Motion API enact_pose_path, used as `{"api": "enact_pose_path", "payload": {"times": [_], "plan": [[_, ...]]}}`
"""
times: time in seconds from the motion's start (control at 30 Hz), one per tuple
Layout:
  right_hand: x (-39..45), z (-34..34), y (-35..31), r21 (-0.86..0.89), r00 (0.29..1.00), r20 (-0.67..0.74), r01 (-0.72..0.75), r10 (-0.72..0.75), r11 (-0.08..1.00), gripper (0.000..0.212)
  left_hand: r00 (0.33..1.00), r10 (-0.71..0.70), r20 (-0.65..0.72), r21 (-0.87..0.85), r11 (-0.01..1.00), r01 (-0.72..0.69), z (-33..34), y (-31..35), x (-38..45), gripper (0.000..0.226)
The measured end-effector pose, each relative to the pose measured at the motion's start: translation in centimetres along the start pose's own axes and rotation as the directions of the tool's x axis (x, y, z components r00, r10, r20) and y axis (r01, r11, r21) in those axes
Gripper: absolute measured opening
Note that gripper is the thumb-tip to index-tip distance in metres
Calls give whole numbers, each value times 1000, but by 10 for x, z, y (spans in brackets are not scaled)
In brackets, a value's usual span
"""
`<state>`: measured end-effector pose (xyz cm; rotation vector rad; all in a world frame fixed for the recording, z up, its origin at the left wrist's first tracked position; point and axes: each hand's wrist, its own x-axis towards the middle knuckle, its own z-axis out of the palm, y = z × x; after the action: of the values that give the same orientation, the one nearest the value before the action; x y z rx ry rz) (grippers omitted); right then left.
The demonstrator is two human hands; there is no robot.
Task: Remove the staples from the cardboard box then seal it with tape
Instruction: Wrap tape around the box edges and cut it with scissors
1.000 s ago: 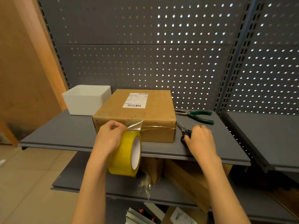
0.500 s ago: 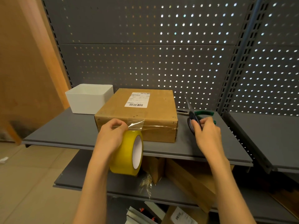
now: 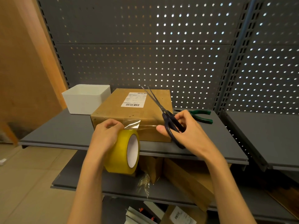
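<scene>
The cardboard box (image 3: 132, 113) sits on the upper grey shelf (image 3: 64, 130), label side up, with a clear strip of tape (image 3: 131, 124) stretched across its front top edge. The left hand (image 3: 105, 136) grips the yellow tape roll (image 3: 124, 152) just in front of the box, fingers curled over the roll. The right hand (image 3: 186, 128) holds dark-handled scissors (image 3: 163, 113), blades slightly parted and pointing up over the box. A white bin (image 3: 85, 99) stands just left of the box; green-handled pliers (image 3: 200, 116) lie to its right.
</scene>
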<state>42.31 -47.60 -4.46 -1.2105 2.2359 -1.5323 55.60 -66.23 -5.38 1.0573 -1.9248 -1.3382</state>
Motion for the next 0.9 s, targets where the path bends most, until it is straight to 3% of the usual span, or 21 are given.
{"api": "enact_pose_path", "payload": {"times": [0.13,0.27,0.53,0.77,0.9], "plan": [[-6,-9,-3,-220,989,126,-43,72,975,72,1000,4,2,-1,1000,-4,-1,1,0,16],[-9,-12,0,-269,961,230,-90,154,959,70,1000,4,-9,-7,1000,-4,0,-1,-1,16],[-8,-23,8,-365,929,285,-124,238,923,73,1000,2,-22,10,1000,-2,-1,-2,0,15],[6,-9,12,-317,901,355,-135,250,939,61,998,-16,-54,0,1000,16,2,-4,-3,4],[12,-3,8,-270,895,381,-133,232,954,66,998,9,-54,9,1000,-9,2,-2,-3,7]]}}
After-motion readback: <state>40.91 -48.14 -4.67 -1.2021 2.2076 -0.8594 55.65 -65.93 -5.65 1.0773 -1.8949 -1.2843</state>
